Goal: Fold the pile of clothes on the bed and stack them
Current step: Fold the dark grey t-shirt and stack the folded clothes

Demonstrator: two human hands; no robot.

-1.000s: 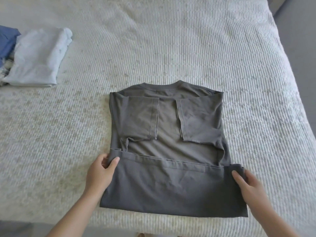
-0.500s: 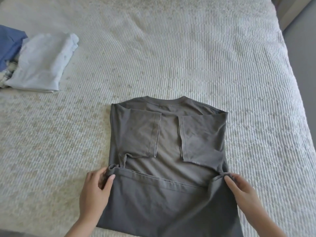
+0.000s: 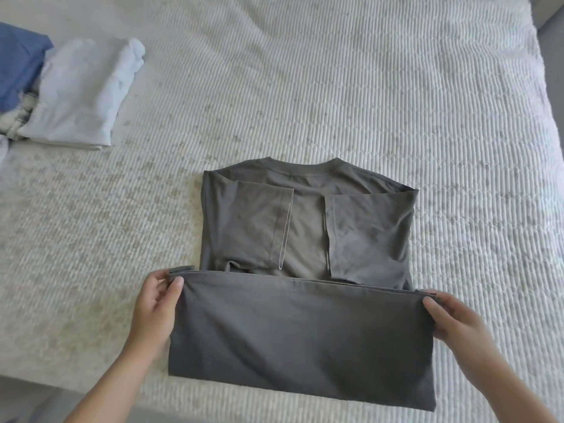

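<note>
Now two hands, left hand (image 3: 155,303) and right hand (image 3: 451,319), pinch one grey T-shirt (image 3: 302,325).

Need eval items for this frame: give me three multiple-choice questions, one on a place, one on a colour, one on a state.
1. Where is the folded stack?
A. far left of the bed
B. on the shirt
C. far right

2. What colour is the T-shirt?
A. white
B. grey
C. red

3. How do the left hand and right hand stand?
A. both idle
B. one pinches
C. both pinch the hem

Key: 1 A, it lies at the left edge; 2 B, dark grey cloth; 3 C, each grips a hem corner.
</note>
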